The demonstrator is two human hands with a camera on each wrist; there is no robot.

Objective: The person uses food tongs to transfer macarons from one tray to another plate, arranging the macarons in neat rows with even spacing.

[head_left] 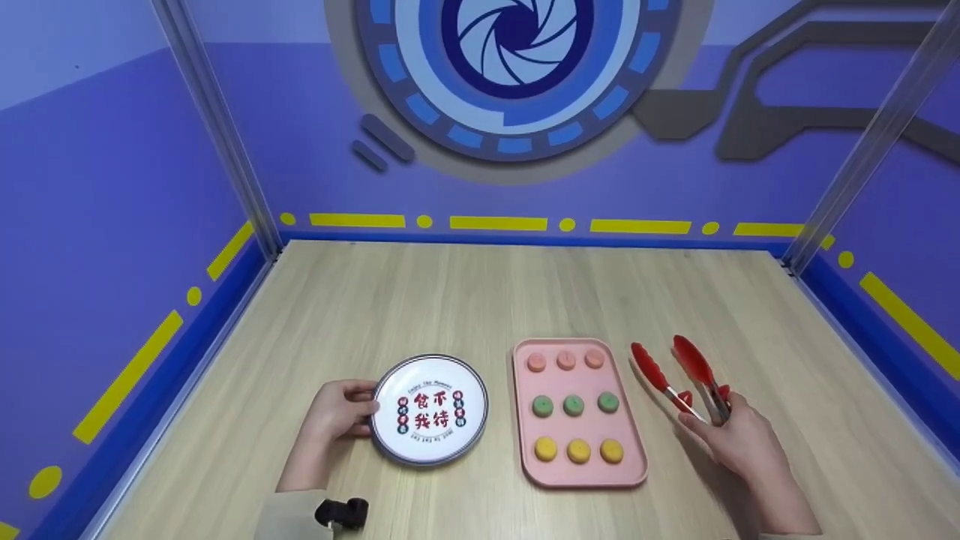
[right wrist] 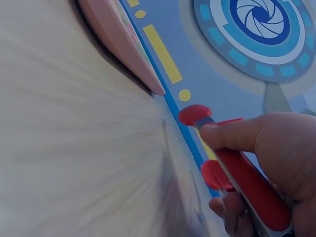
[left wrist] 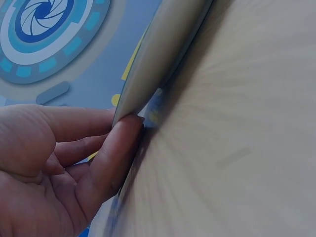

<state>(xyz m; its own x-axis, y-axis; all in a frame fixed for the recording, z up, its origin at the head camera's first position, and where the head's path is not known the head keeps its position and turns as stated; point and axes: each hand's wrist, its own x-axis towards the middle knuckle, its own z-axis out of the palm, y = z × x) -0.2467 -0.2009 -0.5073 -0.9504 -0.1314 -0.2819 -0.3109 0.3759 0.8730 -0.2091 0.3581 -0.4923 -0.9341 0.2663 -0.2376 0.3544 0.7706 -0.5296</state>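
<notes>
Wood (head_left: 465, 292) lay beneath our left hand (head_left: 335, 410), pinching a plate (head_left: 431, 373), and right hand (head_left: 752, 444), gripping tongs (head_left: 694, 361). Slackening risked either slipping.

The tongs (head_left: 694, 364) cast soft shadows; both wrist views look dimmer and hazier.

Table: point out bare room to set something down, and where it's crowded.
The widest bare patch is the back of the table, between the back wall and the plate, tray and tongs. Others: left wall to left hand, right wall to right hand. Plate and tray leave a narrow strip. Crowded: from tray to right hand, with tongs between.
</notes>
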